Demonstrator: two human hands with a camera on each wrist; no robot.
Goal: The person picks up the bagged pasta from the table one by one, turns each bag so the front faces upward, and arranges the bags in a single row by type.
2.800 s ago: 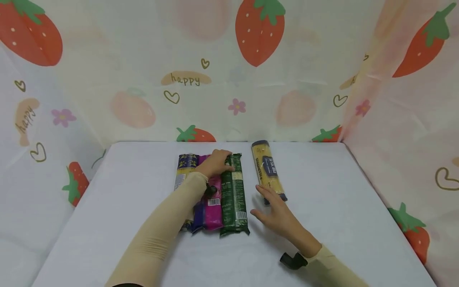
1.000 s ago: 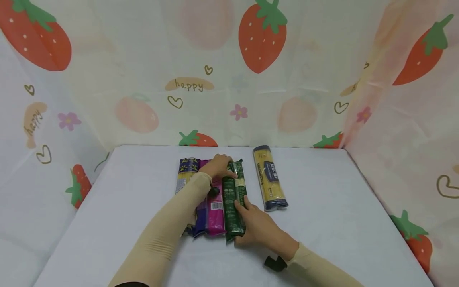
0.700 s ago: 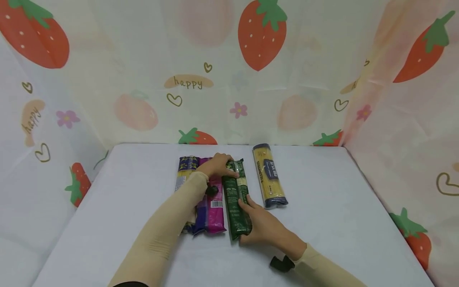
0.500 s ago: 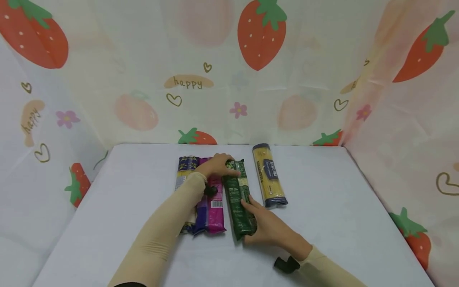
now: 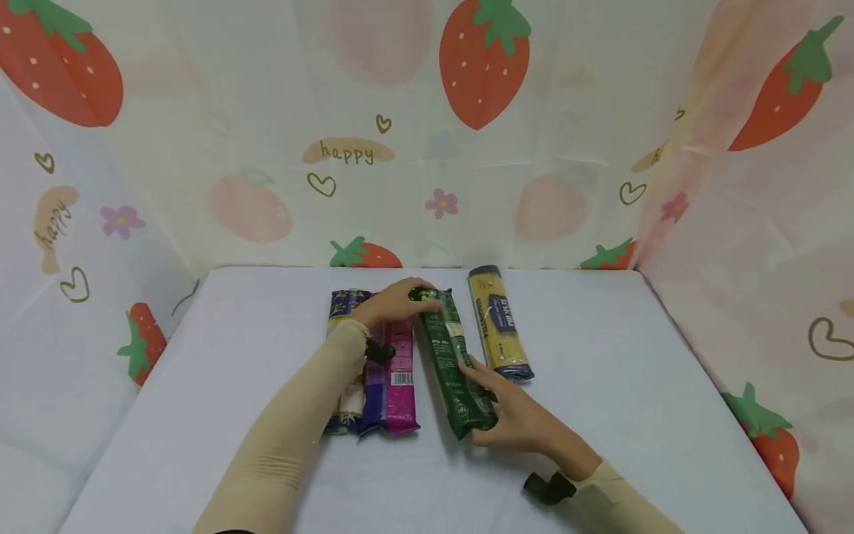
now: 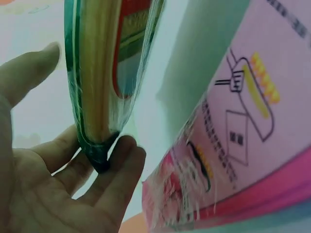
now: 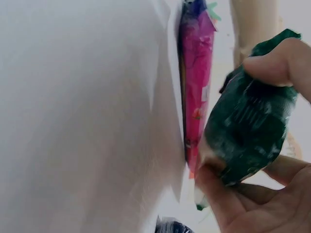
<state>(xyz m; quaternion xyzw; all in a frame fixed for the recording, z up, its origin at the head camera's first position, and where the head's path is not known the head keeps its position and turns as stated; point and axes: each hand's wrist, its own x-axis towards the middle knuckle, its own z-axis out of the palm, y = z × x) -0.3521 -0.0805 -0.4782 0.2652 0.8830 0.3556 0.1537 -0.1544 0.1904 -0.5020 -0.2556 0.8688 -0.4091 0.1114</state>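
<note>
the right hand grips the near end of the green packet between thumb and fingers, that end held off the tabletop. the left hand is at the packet's far end, its thumb spread well away from the fingers, not closed on anything; whether its fingertips touch the packet is hard to say. the green packet slants, far end to the left, between a pink and purple packet on the left and a yellow spaghetti packet on the right. farther left, partly hidden by the left sleeve, lies a blue and yellow packet. on the far side hangs a strawberry-printed cloth.
</note>
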